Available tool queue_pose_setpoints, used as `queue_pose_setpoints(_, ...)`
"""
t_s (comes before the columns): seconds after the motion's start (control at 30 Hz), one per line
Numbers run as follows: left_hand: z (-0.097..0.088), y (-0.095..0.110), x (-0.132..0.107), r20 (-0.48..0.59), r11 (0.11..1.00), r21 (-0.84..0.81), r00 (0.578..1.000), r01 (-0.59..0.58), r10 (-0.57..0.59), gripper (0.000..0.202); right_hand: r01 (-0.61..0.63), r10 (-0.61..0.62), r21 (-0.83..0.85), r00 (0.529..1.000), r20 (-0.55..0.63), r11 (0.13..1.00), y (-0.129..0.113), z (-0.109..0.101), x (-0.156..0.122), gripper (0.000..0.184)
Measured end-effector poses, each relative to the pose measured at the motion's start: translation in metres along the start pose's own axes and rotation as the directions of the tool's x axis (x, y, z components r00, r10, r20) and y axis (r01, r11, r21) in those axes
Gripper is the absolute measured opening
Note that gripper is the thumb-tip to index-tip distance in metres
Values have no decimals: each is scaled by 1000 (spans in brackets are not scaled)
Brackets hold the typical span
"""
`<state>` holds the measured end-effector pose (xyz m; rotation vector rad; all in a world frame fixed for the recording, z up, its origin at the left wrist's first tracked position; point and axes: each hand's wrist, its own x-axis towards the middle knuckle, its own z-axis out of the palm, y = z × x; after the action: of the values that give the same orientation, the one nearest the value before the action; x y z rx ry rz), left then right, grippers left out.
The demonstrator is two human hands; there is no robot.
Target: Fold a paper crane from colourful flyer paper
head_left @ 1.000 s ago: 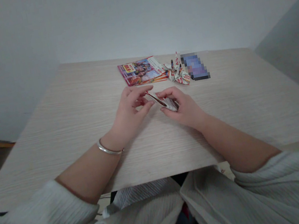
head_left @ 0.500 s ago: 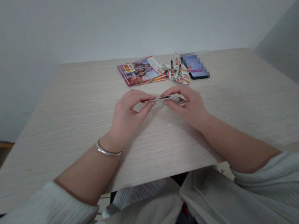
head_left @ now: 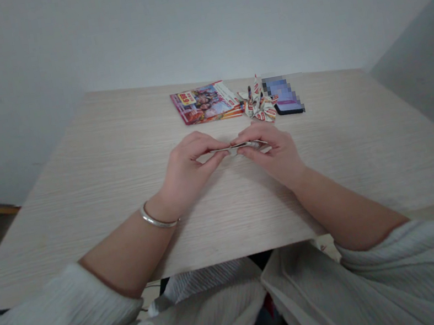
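Between my two hands a small folded piece of paper (head_left: 233, 147) is held nearly edge-on above the table. My left hand (head_left: 194, 161) pinches its left end between thumb and fingers; a silver bangle circles that wrist. On the other side, my right hand (head_left: 271, 147) grips the right end, thumb below and fingers on top. The fingertips of both hands almost meet at the middle, and they cover much of the paper. Just beyond the right hand sits a folded paper figure (head_left: 260, 107) with pointed parts and red-and-white print.
A stack of colourful printed flyers (head_left: 204, 103) lies at the back of the pale wood-grain table (head_left: 96, 167). Right of the paper figure is a phone (head_left: 285, 97), its screen partly pixelated. A wall (head_left: 192, 21) rises behind the table's far edge.
My left fingertips have slid slightly right along the paper, closer to the right hand's fingers. The paper looks flatter at its right end. Everything else on the table stays put.
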<state>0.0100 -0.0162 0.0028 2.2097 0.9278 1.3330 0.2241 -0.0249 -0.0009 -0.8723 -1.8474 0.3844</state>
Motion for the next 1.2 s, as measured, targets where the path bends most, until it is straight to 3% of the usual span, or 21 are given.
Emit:
queue_pose_setpoints(0.33,-2,1,1,0,997,78,1000,-19,19,14,-48,48,-20,999,-13,999,-5,1,-2,14)
queue_pose_setpoints(0.63,-1,3,1,82,966,205,987,-155,141,17,64,-64,-87,998,2,994,-6,4,0,8)
queue_pose_setpoints(0.77,-2,1,1,109,971,190,986,-146,127,18,66,-67,-97,998,0,993,-7,4,0,3)
queue_pose_setpoints(1.0,1,1,1,116,952,253,983,-171,146,15,137,-129,-122,989,73,983,-9,4,4,13)
queue_pose_setpoints(1.2,-1,4,2,127,952,258,982,-167,138,22,157,-155,-135,988,24,978,-12,6,4,8)
